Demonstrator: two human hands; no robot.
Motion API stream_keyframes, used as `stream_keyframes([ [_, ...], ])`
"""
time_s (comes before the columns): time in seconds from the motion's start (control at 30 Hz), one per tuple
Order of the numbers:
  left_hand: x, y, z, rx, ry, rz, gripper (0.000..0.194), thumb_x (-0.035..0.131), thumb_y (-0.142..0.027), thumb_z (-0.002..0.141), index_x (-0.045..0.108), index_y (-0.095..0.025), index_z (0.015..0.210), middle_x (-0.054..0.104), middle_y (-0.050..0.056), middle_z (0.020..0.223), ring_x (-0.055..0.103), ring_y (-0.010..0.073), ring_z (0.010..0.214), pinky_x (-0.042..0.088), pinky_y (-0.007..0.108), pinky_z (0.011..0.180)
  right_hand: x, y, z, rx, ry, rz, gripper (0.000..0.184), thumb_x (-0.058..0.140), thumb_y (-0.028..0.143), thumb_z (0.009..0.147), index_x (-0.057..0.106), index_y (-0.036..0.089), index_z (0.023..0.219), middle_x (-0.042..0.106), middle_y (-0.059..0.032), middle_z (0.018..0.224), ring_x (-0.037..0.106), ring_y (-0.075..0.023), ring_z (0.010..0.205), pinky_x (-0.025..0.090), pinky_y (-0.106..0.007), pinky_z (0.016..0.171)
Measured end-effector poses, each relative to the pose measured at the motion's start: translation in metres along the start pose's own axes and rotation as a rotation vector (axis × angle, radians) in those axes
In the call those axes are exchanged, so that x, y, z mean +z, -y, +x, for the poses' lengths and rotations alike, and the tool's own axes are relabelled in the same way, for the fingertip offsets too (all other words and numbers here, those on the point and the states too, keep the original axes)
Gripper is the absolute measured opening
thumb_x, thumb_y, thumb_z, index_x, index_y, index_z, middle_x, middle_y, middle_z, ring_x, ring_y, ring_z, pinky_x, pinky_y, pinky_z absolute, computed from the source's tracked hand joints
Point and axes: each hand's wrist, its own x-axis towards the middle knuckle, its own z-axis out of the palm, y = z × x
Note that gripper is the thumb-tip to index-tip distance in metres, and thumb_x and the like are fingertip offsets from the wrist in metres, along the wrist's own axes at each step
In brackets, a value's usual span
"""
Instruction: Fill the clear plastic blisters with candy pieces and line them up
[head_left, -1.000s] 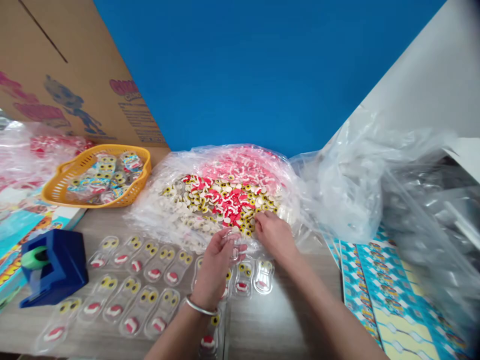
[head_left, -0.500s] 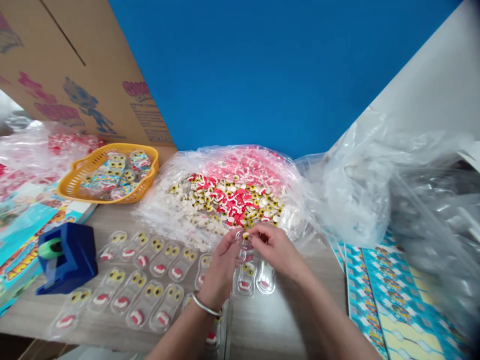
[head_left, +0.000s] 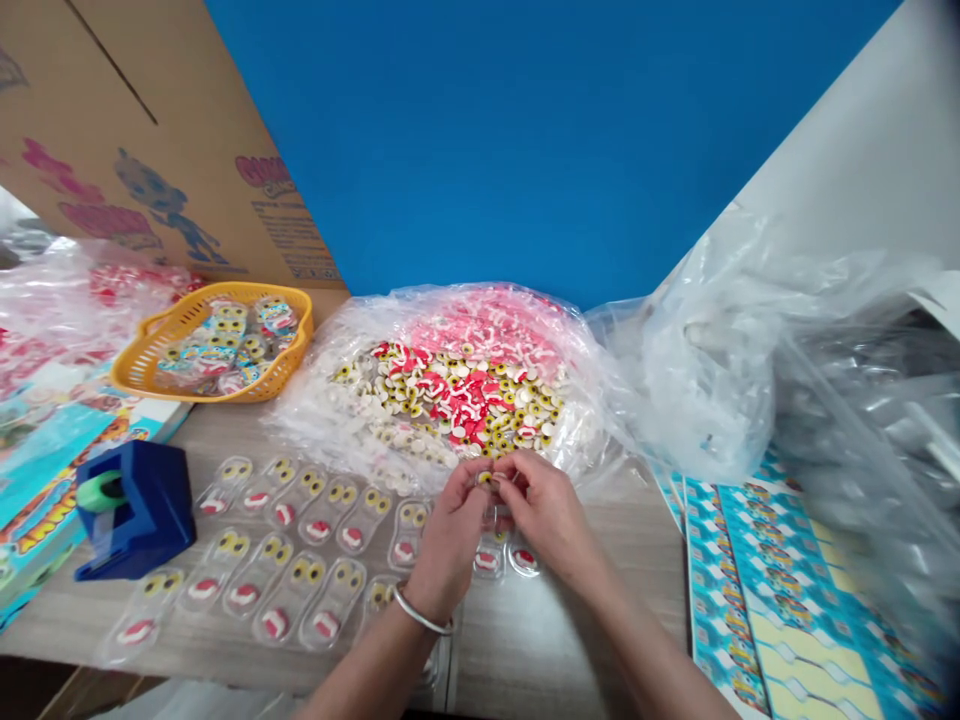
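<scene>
My left hand [head_left: 448, 540] is closed on a clear plastic blister shell [head_left: 492, 516], mostly hidden by my fingers. My right hand [head_left: 546, 508] meets it from the right, thumb and fingertips pinched on a small yellow eye piece [head_left: 485, 479] at the shell's upper end. Just beyond my fingertips lies an opened plastic bag [head_left: 592, 425] heaped with loose eye pieces and red-and-white mouth pieces [head_left: 469, 400]. Below my hands, partly covered, are a shell with a mouth piece [head_left: 488, 560] and another one [head_left: 523, 558] beside it.
Rows of filled shells [head_left: 307, 585] cover the table's left half. Behind them stand a blue tape dispenser [head_left: 139, 510] and a yellow basket [head_left: 289, 375] of packed pieces. Printed card sheets [head_left: 795, 590] and clear plastic bags [head_left: 705, 390] lie right; a blue panel [head_left: 555, 140] rises behind.
My hands have drawn closer together over the shell, and the fingertips now hide more of it. A red mouth piece shows more plainly in the shell below my right hand. The view has shifted slightly.
</scene>
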Motion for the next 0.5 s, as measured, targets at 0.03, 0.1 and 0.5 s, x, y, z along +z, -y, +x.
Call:
stream_keyframes([
  [0.03,0.0,0.001,0.0,0.01,-0.001,-0.005,0.03,0.069,-0.038,0.078,0.067,-0.02,0.103,0.073,0.006,0.097,0.067,0.02,0.085,0.054,0.03,0.072,0.002,-0.002,-0.002,0.025,-0.014,0.042,0.009,0.056,0.016,0.088,0.062,0.023,0.089,0.065,0.0,0.082,0.06,-0.0161,0.074,0.044,-0.026,0.068],
  [0.1,-0.001,0.003,0.002,0.039,-0.012,-0.011,0.029,0.07,-0.038,0.078,0.068,-0.021,0.101,0.074,0.006,0.098,0.067,0.0213,0.091,0.054,0.032,0.079,0.007,-0.005,-0.006,0.044,-0.046,0.086,0.005,0.058,0.019,0.089,0.061,0.023,0.089,0.065,0.0009,0.079,0.061,-0.0155,0.07,0.045,-0.026,0.067],
  [0.5,-0.007,-0.003,0.006,-0.039,-0.111,-0.202,0.041,0.074,-0.045,0.078,0.063,-0.02,0.108,0.07,0.008,0.111,0.071,0.0212,0.087,0.056,0.033,0.076,0.003,-0.006,0.034,-0.119,-0.177,-0.315,0.021,0.049,0.023,0.099,0.069,0.021,0.106,0.065,-0.0059,0.1,0.064,-0.018,0.09,0.048,-0.027,0.081],
])
